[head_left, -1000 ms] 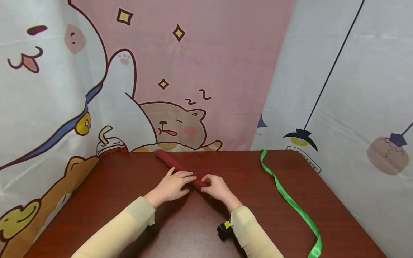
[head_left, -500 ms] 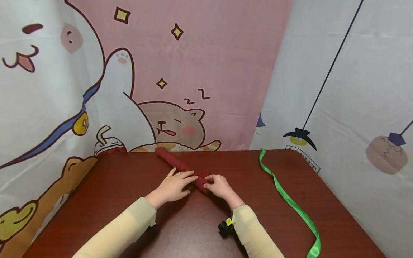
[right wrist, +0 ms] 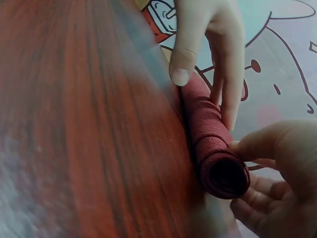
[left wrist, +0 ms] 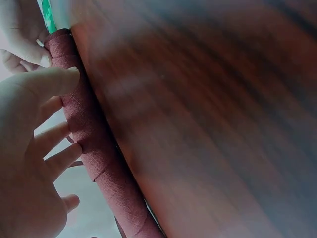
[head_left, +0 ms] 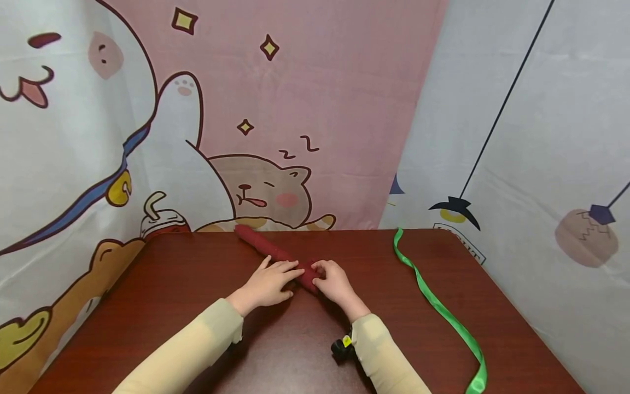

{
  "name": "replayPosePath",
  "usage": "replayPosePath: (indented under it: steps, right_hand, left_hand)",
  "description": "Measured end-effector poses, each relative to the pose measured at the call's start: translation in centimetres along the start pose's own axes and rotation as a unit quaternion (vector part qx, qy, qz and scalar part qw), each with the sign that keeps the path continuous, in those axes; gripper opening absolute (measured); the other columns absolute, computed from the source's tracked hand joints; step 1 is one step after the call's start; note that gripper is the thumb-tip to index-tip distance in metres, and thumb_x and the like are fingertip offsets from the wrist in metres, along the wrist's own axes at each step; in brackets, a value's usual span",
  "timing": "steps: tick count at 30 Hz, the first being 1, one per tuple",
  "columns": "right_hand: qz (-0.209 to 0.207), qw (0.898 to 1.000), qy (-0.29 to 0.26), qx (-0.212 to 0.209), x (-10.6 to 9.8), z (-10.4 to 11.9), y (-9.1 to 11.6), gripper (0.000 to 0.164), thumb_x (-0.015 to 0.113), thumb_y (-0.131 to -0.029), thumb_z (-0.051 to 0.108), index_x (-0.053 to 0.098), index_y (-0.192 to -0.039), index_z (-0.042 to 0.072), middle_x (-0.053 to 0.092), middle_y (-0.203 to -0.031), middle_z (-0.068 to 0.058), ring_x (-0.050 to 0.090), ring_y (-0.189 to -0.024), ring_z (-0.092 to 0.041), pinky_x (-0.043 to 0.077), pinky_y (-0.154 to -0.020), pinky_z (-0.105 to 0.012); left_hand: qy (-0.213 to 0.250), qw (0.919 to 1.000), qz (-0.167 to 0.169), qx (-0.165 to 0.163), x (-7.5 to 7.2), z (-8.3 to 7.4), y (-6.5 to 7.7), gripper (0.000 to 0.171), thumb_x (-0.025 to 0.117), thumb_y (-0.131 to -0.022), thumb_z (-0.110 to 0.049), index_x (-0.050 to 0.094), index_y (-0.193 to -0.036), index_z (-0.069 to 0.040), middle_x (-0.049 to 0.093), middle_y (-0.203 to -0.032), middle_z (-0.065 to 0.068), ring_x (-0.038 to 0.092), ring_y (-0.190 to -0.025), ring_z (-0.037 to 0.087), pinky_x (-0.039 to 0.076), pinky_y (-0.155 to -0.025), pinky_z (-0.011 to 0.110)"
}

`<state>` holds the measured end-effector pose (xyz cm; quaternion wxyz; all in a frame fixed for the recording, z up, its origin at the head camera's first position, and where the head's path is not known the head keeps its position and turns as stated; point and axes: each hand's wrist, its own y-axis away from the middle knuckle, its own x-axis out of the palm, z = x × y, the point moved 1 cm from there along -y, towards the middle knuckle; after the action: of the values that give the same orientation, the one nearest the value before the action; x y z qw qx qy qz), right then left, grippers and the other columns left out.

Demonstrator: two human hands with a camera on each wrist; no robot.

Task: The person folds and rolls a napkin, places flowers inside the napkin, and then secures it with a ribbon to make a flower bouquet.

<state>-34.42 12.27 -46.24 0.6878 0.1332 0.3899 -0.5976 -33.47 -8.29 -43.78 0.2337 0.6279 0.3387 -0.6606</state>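
A dark red cloth, rolled into a long tube, lies diagonally on the table. In the right wrist view the near end of the cloth shows a dark hollow with layered edges. My left hand lies over the middle of the roll with fingers spread and fairly straight. Its thumb and fingertips touch the cloth in the left wrist view. At the roll's near end, my right hand pinches the cloth between thumb and curled fingers. That right hand leaves the hollow opening uncovered.
A green ribbon stretches along the right side of the brown wooden table. A black wrist device sits at the right cuff. Printed curtains with cartoon animals hang behind the table's far edge.
My right hand has shifted slightly to the right along the roll's near end. The left hand stays on the middle of the cloth with little movement. The head view has shifted a little.
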Motion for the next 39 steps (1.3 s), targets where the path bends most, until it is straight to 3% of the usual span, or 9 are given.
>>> replayPosePath:
  steps: [5,13,24,32,39]
  right_hand:
    - [-0.010,0.999,0.022,-0.024,0.0,0.6,0.1,0.020,0.074,-0.078,0.007,0.069,-0.097,0.004,0.059,-0.091,-0.005,0.058,-0.084,-0.021,0.048,-0.079,-0.039]
    - [0.024,0.997,0.060,-0.030,0.2,1.1,0.3,0.043,0.088,-0.068,0.022,0.068,-0.100,0.002,0.060,-0.093,-0.007,0.057,-0.083,-0.020,0.049,-0.079,-0.037]
    - [0.052,0.987,0.143,-0.048,0.1,1.5,0.1,0.036,0.085,-0.067,0.018,0.063,-0.093,0.008,0.059,-0.087,-0.002,0.057,-0.077,-0.017,0.049,-0.072,-0.034]
    - [0.067,0.988,0.126,-0.055,-0.2,1.9,1.1,0.029,0.082,-0.069,0.018,0.064,-0.091,0.009,0.061,-0.081,0.001,0.057,-0.075,-0.014,0.049,-0.070,-0.033]
    - [0.090,0.992,0.073,-0.039,-0.6,2.3,2.1,0.027,0.081,-0.072,0.018,0.065,-0.093,0.008,0.066,-0.084,-0.001,0.059,-0.072,-0.013,0.050,-0.067,-0.031]
  left_hand:
    - [-0.007,1.0000,0.004,-0.002,0.0,0.0,-0.2,0.057,0.071,-0.086,-0.034,0.053,-0.140,-0.024,0.047,-0.145,0.003,0.041,-0.133,0.023,0.019,-0.107,0.063]
    - [-0.008,0.9999,0.012,-0.004,0.0,0.0,-0.1,0.056,0.071,-0.086,-0.035,0.054,-0.139,-0.023,0.047,-0.145,0.003,0.041,-0.133,0.024,0.019,-0.107,0.062]
    - [-0.001,0.9999,0.011,0.007,-0.2,-0.4,0.4,0.056,0.071,-0.087,-0.034,0.055,-0.139,-0.021,0.047,-0.145,0.003,0.041,-0.133,0.024,0.019,-0.107,0.062]
    - [0.001,0.9995,0.024,0.021,-0.5,-0.7,1.1,0.057,0.070,-0.087,-0.035,0.054,-0.139,-0.021,0.047,-0.145,0.003,0.041,-0.133,0.024,0.019,-0.107,0.063]
    - [-0.003,0.9986,0.036,0.038,-1.3,-1.4,2.2,0.059,0.070,-0.087,-0.034,0.051,-0.142,-0.022,0.046,-0.146,0.002,0.041,-0.134,0.023,0.019,-0.107,0.062]
